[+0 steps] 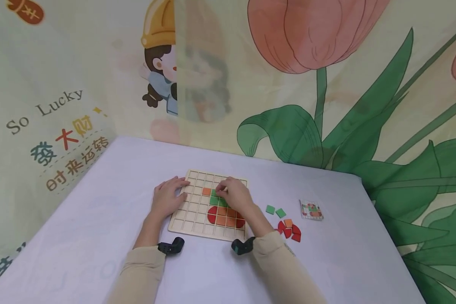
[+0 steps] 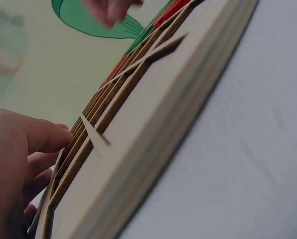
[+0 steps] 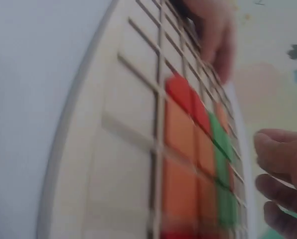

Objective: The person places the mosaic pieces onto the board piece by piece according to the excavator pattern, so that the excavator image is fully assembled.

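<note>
A wooden grid board (image 1: 197,219) lies flat on the table. Green tiles (image 1: 214,200), one orange tile (image 1: 206,191) and a red and orange shape (image 1: 223,218) fill some of its cells. My left hand (image 1: 169,195) rests flat on the board's left edge, fingers straight. In the left wrist view its thumb (image 2: 44,135) lies against the board's rim (image 2: 153,134). My right hand (image 1: 228,192) hovers over the green tiles with bent fingers, tips down at the board. In the right wrist view its fingers (image 3: 280,154) are apart with nothing between them, beside the green tiles (image 3: 221,164).
Right of the board lie loose tiles: two green squares (image 1: 275,211), an orange one (image 1: 288,223) and red curved pieces (image 1: 290,231). A small pattern card (image 1: 311,210) lies further right. Printed fabric walls close the table's back and left sides.
</note>
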`<state>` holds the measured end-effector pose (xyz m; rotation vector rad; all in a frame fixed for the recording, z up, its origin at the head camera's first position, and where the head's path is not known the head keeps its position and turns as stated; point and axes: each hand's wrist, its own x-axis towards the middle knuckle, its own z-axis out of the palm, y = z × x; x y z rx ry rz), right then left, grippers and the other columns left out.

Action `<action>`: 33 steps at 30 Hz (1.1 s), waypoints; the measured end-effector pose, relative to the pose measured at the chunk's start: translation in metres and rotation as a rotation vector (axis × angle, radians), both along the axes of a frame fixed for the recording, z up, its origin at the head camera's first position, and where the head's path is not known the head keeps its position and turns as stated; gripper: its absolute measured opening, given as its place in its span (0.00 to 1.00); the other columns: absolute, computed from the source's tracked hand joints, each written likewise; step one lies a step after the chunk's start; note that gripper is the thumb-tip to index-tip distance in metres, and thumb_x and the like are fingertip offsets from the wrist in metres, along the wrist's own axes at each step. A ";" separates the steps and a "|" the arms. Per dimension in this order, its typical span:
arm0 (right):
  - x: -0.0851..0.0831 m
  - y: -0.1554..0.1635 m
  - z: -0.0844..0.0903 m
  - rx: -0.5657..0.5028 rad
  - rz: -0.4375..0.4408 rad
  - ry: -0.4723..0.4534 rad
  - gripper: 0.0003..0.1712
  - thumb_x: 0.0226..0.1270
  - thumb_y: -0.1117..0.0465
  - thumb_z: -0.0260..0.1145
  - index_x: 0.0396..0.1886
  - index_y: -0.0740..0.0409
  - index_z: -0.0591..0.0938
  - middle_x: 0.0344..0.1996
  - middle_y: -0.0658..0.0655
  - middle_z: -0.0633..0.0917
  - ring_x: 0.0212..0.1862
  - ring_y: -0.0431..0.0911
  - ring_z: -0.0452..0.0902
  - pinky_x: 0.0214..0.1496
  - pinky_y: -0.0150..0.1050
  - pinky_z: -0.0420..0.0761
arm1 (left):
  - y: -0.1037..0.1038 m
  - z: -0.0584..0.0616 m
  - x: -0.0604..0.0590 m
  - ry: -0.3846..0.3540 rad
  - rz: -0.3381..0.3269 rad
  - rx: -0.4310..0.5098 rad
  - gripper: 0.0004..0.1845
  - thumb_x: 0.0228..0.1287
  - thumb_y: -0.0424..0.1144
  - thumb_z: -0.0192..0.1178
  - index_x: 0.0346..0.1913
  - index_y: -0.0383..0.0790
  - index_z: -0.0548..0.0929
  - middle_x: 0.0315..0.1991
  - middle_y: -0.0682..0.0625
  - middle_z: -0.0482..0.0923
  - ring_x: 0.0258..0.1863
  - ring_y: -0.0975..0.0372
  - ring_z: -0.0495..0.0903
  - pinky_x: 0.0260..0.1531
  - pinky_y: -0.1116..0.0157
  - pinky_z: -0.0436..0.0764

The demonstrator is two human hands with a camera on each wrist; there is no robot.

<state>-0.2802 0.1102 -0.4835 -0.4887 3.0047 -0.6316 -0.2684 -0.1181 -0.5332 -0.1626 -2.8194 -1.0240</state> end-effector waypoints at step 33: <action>0.073 0.172 -0.007 0.167 -0.128 -0.104 0.11 0.53 0.63 0.73 0.37 0.50 0.84 0.30 0.49 0.76 0.36 0.42 0.71 0.37 0.34 0.81 | -0.001 -0.001 -0.002 0.001 -0.012 -0.001 0.21 0.61 0.40 0.56 0.58 0.44 0.78 0.67 0.44 0.69 0.71 0.49 0.58 0.67 0.43 0.50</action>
